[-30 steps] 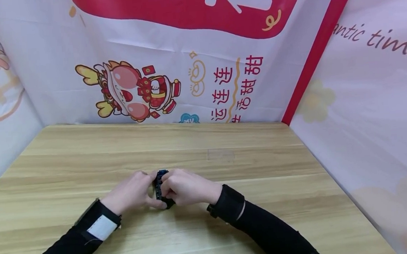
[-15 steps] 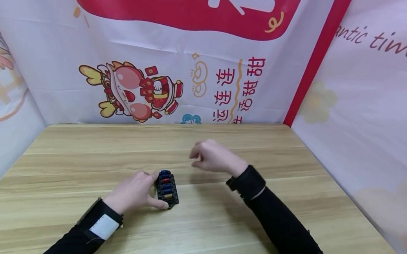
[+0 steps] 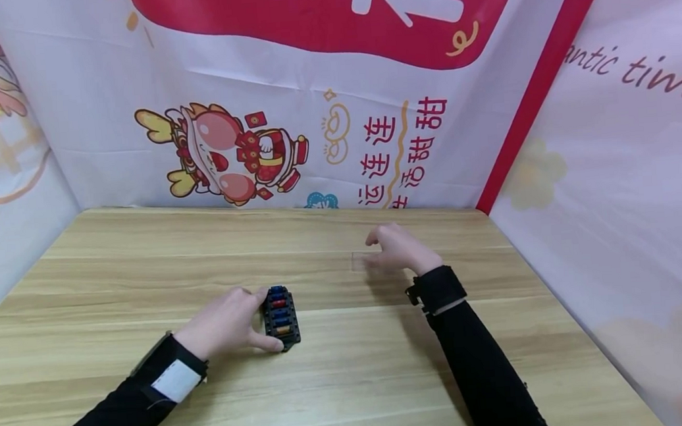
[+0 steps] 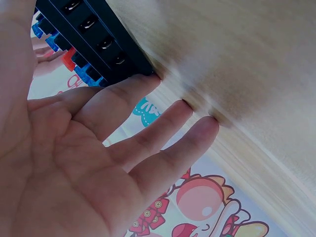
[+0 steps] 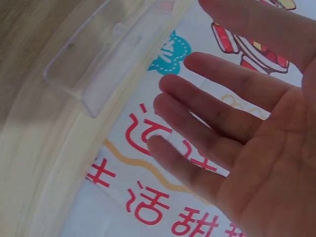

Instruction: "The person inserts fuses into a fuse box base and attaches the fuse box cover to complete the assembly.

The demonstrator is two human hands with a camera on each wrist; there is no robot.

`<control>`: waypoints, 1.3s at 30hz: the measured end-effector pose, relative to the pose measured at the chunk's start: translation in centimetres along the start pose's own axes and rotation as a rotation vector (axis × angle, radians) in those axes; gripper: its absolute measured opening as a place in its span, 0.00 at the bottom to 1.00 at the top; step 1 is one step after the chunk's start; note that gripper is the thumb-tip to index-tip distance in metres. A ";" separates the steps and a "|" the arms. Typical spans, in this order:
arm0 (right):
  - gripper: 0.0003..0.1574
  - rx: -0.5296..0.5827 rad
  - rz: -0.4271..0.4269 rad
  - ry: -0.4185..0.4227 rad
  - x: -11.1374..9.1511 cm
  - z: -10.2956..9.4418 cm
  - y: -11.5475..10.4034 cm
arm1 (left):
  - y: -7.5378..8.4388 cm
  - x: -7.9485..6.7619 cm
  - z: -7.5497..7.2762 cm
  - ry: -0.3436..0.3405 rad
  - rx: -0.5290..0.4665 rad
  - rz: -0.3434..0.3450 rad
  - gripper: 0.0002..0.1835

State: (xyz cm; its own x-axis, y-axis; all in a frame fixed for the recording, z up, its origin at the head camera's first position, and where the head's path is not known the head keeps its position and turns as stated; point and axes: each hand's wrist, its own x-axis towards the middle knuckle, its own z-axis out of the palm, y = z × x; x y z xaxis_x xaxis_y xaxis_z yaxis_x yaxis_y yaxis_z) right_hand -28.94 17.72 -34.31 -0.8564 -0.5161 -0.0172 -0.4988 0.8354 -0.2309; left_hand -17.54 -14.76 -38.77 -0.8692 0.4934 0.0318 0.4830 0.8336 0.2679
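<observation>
A black fuse box (image 3: 281, 317) with blue, red and tan blade fuses lies on the table left of centre. My left hand (image 3: 230, 323) steadies it between thumb and index finger, one at each end. In the left wrist view, slots show along the side of the fuse box (image 4: 106, 42), and the other fingertips touch the tabletop. To the right, my right hand (image 3: 399, 248) hovers at a clear plastic cover (image 3: 358, 261), fingers spread and holding nothing. The right wrist view shows the transparent cover (image 5: 91, 69) just beyond the fingertips.
The wooden table (image 3: 143, 266) ends at a printed white and red cloth (image 3: 235, 62) behind it. Another printed cloth (image 3: 629, 173) hangs along the right side. Black wrist straps (image 3: 438, 289) sit over dark sleeves.
My right hand has left the fuse box and travelled right and away to the clear cover, its fingers opening. My left hand stays at the fuse box.
</observation>
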 end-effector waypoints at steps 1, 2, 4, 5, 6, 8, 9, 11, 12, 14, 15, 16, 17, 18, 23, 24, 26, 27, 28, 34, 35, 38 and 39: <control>0.26 -0.006 -0.002 -0.007 0.0 0.1 0.2 | 0.0 0.0 0.0 -0.001 0.001 0.000 0.59; 0.26 -0.008 -0.001 -0.015 0.0 0.2 0.3 | 0.0 0.0 0.0 -0.001 0.001 -0.001 0.59; 0.25 -0.013 0.003 -0.028 0.1 0.3 0.5 | 0.1 0.0 0.0 -0.003 0.004 -0.003 0.59; 0.22 -0.014 0.007 -0.035 0.2 0.4 0.6 | 0.1 0.0 0.0 -0.002 0.005 -0.003 0.59; 0.21 -0.014 0.010 -0.037 0.2 0.5 0.6 | 0.1 0.0 0.0 -0.003 0.005 -0.005 0.59; 0.15 -0.017 0.014 -0.041 0.3 0.7 0.8 | 0.1 0.0 0.0 -0.003 0.003 -0.005 0.59; 0.12 -0.021 0.016 -0.041 0.3 0.8 0.9 | 0.1 0.0 0.0 -0.004 0.003 -0.005 0.59; 0.11 -0.034 0.011 -0.036 0.5 1.0 1.0 | 0.1 0.0 0.0 -0.002 0.003 -0.004 0.59; 0.11 -0.034 0.009 -0.031 0.5 1.1 1.1 | 0.1 0.0 0.0 -0.001 0.004 -0.004 0.59; 0.11 -0.037 0.004 -0.024 0.6 1.4 1.3 | 0.1 0.0 -0.1 0.001 0.006 -0.003 0.59; 0.11 -0.040 0.005 -0.023 0.7 1.5 1.3 | 0.1 0.0 -0.1 0.001 0.007 -0.004 0.59; 0.10 -0.040 0.007 -0.022 0.7 1.6 1.4 | 0.1 0.0 -0.1 0.000 0.007 -0.002 0.58; 0.10 -0.036 0.012 -0.022 0.7 1.7 1.4 | 0.1 0.0 -0.1 -0.002 0.005 -0.003 0.58; 0.10 -0.035 0.015 -0.026 0.7 1.7 1.4 | 0.1 0.0 -0.1 -0.005 0.003 -0.003 0.58; 0.15 -0.027 0.039 -0.037 0.9 2.0 1.5 | 0.1 0.0 -0.1 -0.009 0.005 -0.003 0.59; 0.15 -0.028 0.040 -0.037 0.9 2.0 1.5 | 0.1 0.0 -0.1 -0.007 0.009 -0.003 0.59; 0.13 -0.034 0.039 -0.028 1.0 2.1 1.5 | 0.1 0.1 0.0 -0.001 0.017 -0.002 0.58; 0.11 -0.035 0.039 -0.024 1.0 2.1 1.5 | 0.0 0.1 0.0 0.001 0.021 -0.002 0.58; 0.08 -0.033 0.039 -0.019 1.0 2.2 1.4 | 0.0 0.1 0.0 0.005 0.024 -0.001 0.58; 0.24 0.033 0.043 0.055 0.9 1.9 0.2 | 0.0 0.1 0.1 0.011 0.037 0.002 0.58; 0.26 0.034 0.044 0.074 0.9 1.7 -0.2 | 0.0 0.1 0.1 0.010 0.038 0.002 0.58; 0.27 0.029 0.050 0.128 0.8 1.4 -1.7 | 0.1 0.0 0.0 0.009 0.038 0.002 0.59; 0.26 0.024 0.046 0.144 0.7 1.4 -2.3 | 0.1 0.0 0.0 0.006 0.035 0.002 0.60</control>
State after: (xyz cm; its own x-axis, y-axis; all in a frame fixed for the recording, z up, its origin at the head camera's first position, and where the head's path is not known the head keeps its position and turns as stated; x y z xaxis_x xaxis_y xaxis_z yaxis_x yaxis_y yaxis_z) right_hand -28.22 15.16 -35.16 -0.8894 -0.4435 0.1111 -0.4568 0.8519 -0.2564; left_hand -17.45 -14.69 -38.70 -0.8687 0.4938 0.0380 0.4881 0.8408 0.2342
